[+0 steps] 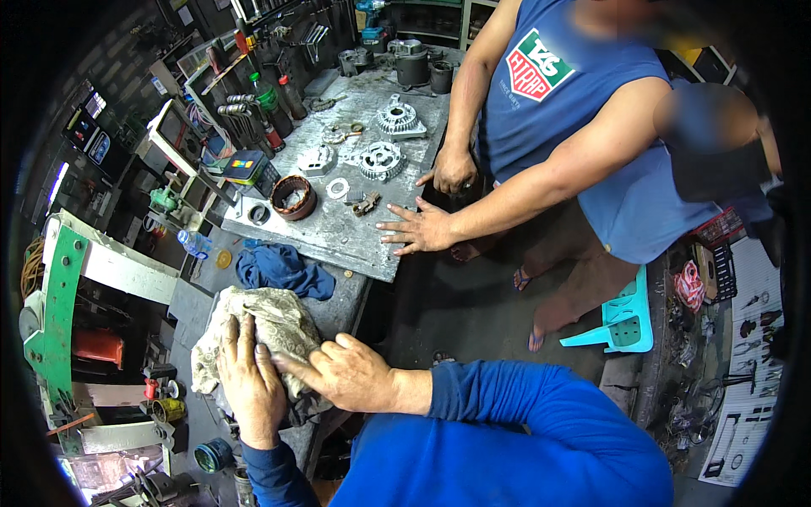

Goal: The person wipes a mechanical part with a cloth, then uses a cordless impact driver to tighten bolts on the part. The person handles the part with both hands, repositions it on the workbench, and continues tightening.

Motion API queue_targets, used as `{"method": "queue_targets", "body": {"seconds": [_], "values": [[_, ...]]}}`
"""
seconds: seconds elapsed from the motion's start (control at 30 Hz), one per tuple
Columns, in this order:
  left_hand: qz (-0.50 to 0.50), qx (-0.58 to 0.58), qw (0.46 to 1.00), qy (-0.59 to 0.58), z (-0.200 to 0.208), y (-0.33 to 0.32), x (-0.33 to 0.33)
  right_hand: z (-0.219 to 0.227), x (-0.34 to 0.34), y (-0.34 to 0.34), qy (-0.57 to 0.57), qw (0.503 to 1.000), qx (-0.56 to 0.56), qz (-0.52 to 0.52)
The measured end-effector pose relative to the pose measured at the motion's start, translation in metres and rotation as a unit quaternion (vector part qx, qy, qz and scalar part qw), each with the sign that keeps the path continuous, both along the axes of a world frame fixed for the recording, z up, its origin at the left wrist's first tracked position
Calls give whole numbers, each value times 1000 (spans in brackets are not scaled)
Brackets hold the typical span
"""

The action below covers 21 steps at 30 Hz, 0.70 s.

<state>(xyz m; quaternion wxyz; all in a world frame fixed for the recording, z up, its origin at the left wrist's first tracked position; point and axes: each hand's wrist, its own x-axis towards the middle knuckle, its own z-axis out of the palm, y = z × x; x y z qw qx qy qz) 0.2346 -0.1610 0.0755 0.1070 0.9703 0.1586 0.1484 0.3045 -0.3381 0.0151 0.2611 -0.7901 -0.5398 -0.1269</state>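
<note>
While the left hand lies flat, fingers extended, on the cream rag close to the workbench's right edge, the right hand curls loosely beside it; whether it pinches cloth, I can't tell from here. A hard sideways push could bunch the rag or send it over that edge.

Grubby cream rag, dark stains on it, sitting crumpled in a lumpy heap on the bench.
</note>
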Motion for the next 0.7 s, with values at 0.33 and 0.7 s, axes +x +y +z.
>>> {"method": "queue_targets", "body": {"seconds": [0.33,0.7], "values": [[15,24,1000,7,4,-9,3,-7,32,-85,162,970,153,94],[-28,11,999,-37,-9,5,-7,18,36,19,85,982,74,152]]}}
